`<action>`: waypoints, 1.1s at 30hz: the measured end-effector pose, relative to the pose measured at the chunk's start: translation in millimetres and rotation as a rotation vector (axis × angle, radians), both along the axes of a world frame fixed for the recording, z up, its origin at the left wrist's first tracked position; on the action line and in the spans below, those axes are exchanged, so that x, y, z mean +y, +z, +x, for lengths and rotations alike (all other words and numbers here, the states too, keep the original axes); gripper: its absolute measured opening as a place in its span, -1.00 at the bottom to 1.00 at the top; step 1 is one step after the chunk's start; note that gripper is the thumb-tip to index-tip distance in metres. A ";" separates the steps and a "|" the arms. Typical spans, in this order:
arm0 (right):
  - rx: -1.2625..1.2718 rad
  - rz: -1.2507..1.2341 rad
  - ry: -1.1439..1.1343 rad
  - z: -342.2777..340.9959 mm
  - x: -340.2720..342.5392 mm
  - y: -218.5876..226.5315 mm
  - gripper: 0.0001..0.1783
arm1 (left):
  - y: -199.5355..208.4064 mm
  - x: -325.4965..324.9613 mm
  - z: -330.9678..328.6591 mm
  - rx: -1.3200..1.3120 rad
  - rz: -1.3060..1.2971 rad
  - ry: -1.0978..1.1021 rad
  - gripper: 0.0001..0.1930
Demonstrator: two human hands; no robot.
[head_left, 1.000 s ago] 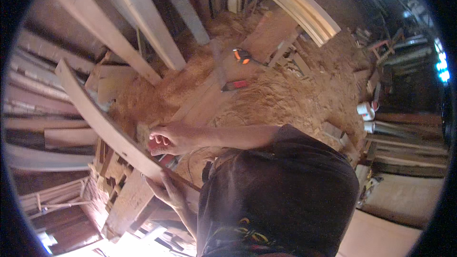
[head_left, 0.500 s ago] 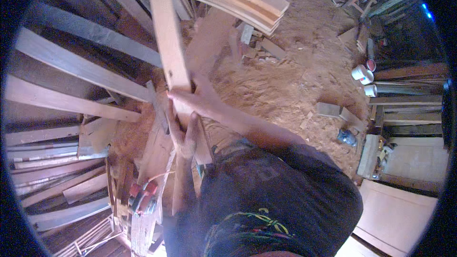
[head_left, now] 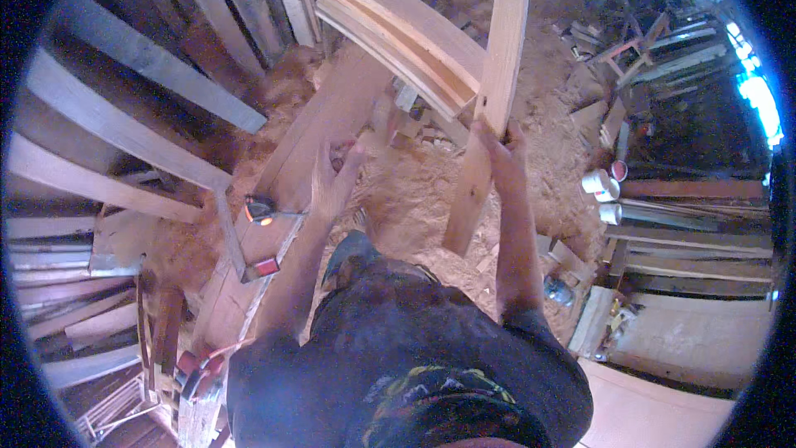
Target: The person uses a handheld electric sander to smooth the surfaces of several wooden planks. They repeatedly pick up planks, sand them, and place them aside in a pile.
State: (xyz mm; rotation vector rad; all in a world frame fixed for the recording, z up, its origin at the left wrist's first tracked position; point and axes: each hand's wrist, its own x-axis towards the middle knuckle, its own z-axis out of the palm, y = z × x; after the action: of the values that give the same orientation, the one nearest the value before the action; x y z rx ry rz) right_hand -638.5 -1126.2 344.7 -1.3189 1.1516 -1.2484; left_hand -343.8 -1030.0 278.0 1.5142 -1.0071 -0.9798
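My right hand [head_left: 506,153] grips a long pale wooden board [head_left: 504,41], which slants up and away past the end of a stack of boards [head_left: 398,33]. The near end of this board hangs over the sawdust. My left hand [head_left: 338,172] is off the board, to its left, with fingers loosely bent and thumb apart; nothing shows in it. Beneath my left arm runs a wide plank bench [head_left: 286,170]. On it lie a small black and orange tool [head_left: 259,210], perhaps a tape measure, and a thin bar with a red end [head_left: 265,266].
Long boards [head_left: 133,124] fan out along the left side. Sawdust [head_left: 406,191] and offcuts cover the floor. White tubs [head_left: 599,184] stand at the right beside stacked timber [head_left: 688,241]. A red tool [head_left: 195,373] sits at the lower left.
The board has swung from the left over to the right, in my right hand. My left hand has let go of it. The black and orange tool and red-ended bar now show.
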 end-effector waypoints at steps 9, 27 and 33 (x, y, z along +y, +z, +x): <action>-0.051 0.208 -0.105 -64.3 -60.7 -15.4 -0.60 | 12.6 -196.1 -6.7 0.003 -0.075 0.015 -0.16; -0.087 0.277 -0.133 -189.5 -306.9 -88.9 -0.45 | -50.0 -358.0 3.6 -0.414 0.052 0.278 0.34; -0.027 0.407 -0.169 -202.9 -355.7 -127.1 -0.48 | -45.3 -378.5 -6.7 -0.570 0.098 0.370 0.35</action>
State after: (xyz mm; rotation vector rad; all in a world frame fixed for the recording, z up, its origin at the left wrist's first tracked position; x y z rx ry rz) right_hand -841.4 -1482.0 217.6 -0.9150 1.4320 -1.0721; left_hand -350.5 -1408.5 232.7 2.0335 -1.0172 -0.3391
